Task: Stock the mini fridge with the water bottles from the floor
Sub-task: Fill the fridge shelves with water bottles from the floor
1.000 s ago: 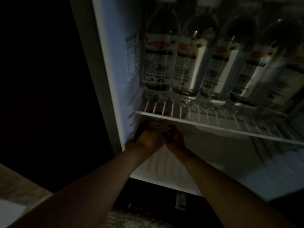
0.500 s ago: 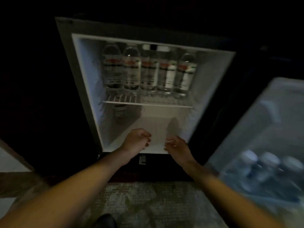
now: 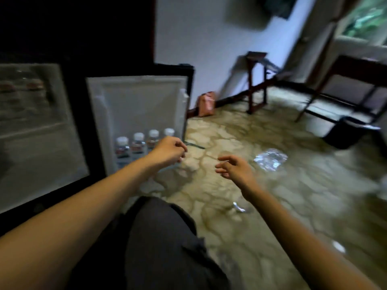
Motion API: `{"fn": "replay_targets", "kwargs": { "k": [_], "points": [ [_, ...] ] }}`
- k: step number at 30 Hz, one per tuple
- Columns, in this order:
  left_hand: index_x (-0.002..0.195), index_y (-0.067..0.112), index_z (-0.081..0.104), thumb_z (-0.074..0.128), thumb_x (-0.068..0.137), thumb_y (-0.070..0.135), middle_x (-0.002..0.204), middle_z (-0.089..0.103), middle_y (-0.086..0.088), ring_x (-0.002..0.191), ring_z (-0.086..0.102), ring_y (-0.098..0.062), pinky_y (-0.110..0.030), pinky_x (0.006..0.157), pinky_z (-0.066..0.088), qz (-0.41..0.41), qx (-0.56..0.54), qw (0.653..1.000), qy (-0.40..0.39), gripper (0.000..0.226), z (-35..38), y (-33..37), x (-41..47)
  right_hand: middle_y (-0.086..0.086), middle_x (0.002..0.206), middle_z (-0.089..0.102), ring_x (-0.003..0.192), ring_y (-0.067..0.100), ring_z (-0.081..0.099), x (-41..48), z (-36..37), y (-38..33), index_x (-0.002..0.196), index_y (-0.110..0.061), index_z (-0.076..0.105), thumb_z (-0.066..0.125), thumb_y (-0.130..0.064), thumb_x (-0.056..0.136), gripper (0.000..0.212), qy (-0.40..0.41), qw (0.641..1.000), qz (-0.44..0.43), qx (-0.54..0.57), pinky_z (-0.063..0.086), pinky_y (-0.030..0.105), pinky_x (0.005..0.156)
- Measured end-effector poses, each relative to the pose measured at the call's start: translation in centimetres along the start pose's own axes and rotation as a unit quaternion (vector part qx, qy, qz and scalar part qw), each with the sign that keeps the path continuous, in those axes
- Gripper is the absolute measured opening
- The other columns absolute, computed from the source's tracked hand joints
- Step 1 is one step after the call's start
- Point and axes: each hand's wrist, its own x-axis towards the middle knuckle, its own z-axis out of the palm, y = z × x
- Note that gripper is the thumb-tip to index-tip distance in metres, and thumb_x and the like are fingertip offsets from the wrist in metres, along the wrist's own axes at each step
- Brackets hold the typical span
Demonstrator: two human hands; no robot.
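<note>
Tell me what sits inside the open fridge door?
Four white-capped water bottles stand in a row there. The left hand hides the lower parts of the rightmost ones, so their bases cannot be seen.

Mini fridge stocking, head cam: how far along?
Done: four capped water bottles stand in the open door, and more show blurred inside the mini fridge. In hand: nothing; left grip and right grip are empty, extended over the floor. Left: a clear crinkled bundle on the floor, too blurred to tell whether it holds bottles.
</note>
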Motion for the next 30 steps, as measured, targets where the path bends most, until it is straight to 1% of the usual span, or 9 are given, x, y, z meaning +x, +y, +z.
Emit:
{"fn": "replay_targets", "kwargs": {
  "k": [3, 9, 12, 15, 20, 22, 24, 27, 30],
  "points": [
    [0.072, 0.013, 0.055, 0.036, 0.090, -0.002, 0.069, 0.055, -0.003, 0.057, 0.051, -0.013, -0.017, 0.046, 0.041, 0.026, 0.008, 0.998, -0.063, 0.030, 6.7, 4.3, -1.4, 0.013, 0.084, 0.059, 0.045, 0.000, 0.056, -4.2, -6.6, 1.8, 0.097, -0.009, 0.055, 0.042, 0.003, 0.090, 0.019, 0.072, 0.997, 0.030, 0.024, 0.040, 0.008, 0.045],
    [0.072, 0.015, 0.056, 0.041, 0.090, 0.005, 0.070, 0.057, -0.002, 0.059, 0.053, -0.014, -0.022, 0.056, 0.040, 0.052, -0.005, 0.978, -0.203, 0.026, 21.3, 8.6, -6.3, 0.006, 0.073, 0.060, 0.056, 0.008, 0.058, -12.3, -15.4, 9.5, 0.081, -0.016, 0.055, 0.042, 0.001, 0.088, 0.022, 0.167, 0.978, 0.109, 0.057, 0.044, 0.016, 0.053],
    [0.081, 0.011, 0.057, 0.041, 0.091, 0.006, 0.070, 0.056, -0.003, 0.059, 0.052, -0.014, -0.021, 0.056, 0.038, 0.040, 0.011, 0.956, -0.289, 0.020, 27.8, 8.0, -9.3, 0.006, 0.073, 0.060, 0.051, 0.005, 0.059, -15.5, -18.2, 14.6, 0.097, -0.006, 0.058, 0.043, 0.001, 0.090, 0.018, 0.213, 0.959, 0.168, 0.079, 0.043, 0.010, 0.044],
    [0.074, 0.013, 0.056, 0.041, 0.092, 0.007, 0.069, 0.055, -0.004, 0.059, 0.052, -0.014, -0.021, 0.055, 0.038, 0.029, 0.061, 0.935, -0.349, 0.024, 33.8, 6.8, -11.3, 0.006, 0.073, 0.058, 0.054, 0.007, 0.058, -18.4, -20.4, 20.1, 0.106, 0.000, 0.057, 0.042, 0.002, 0.091, 0.021, 0.265, 0.933, 0.222, 0.103, 0.042, 0.008, 0.040],
    [0.078, 0.012, 0.057, 0.042, 0.094, 0.008, 0.089, 0.058, -0.013, 0.081, 0.057, -0.022, -0.026, 0.064, 0.044, 0.032, 0.117, 0.894, -0.432, 0.023, 40.2, 6.2, -14.1, 0.010, 0.107, 0.062, 0.094, 0.020, 0.058, -22.1, -23.8, 27.2, 0.117, -0.003, 0.057, 0.048, -0.006, 0.090, 0.028, 0.340, 0.895, 0.288, -0.004, 0.050, 0.031, 0.082],
    [0.083, 0.013, 0.056, 0.041, 0.094, 0.007, 0.096, 0.056, -0.013, 0.088, 0.056, -0.022, -0.029, 0.071, 0.046, 0.042, 0.135, 0.875, -0.464, 0.020, 41.3, 6.3, -14.5, 0.014, 0.132, 0.053, 0.118, 0.026, 0.052, -22.8, -25.7, 29.7, 0.129, -0.006, 0.049, 0.047, -0.006, 0.090, 0.039, 0.357, 0.880, 0.306, -0.067, 0.043, 0.034, 0.097],
    [0.080, 0.014, 0.053, 0.040, 0.094, 0.005, 0.094, 0.054, -0.011, 0.083, 0.054, -0.020, -0.026, 0.067, 0.045, 0.047, 0.141, 0.866, -0.478, 0.021, 41.8, 6.3, -14.1, 0.013, 0.151, 0.031, 0.139, 0.029, 0.029, -23.1, -27.3, 31.5, 0.140, -0.009, 0.036, 0.045, -0.006, 0.091, 0.050, 0.344, 0.865, 0.335, -0.146, 0.028, 0.037, 0.112],
    [0.076, 0.015, 0.051, 0.039, 0.093, 0.002, 0.081, 0.051, -0.005, 0.072, 0.049, -0.015, -0.022, 0.060, 0.040, 0.035, 0.149, 0.870, -0.468, 0.024, 42.2, 5.8, -13.3, 0.006, 0.159, 0.001, 0.146, 0.029, 0.000, -22.5, -28.7, 32.8, 0.148, -0.013, 0.017, 0.043, -0.006, 0.092, 0.062, 0.298, 0.863, 0.367, -0.180, 0.012, 0.043, 0.118],
    [0.086, 0.008, 0.058, 0.039, 0.094, 0.001, 0.081, 0.052, -0.005, 0.075, 0.050, -0.018, -0.023, 0.061, 0.040, 0.029, 0.165, 0.869, -0.465, 0.021, 42.6, 5.3, -13.2, 0.007, 0.158, -0.011, 0.145, 0.031, -0.009, -21.5, -29.3, 34.1, 0.149, -0.011, 0.008, 0.044, -0.004, 0.092, 0.068, 0.267, 0.855, 0.415, -0.160, 0.011, 0.046, 0.118]
  ]
}}
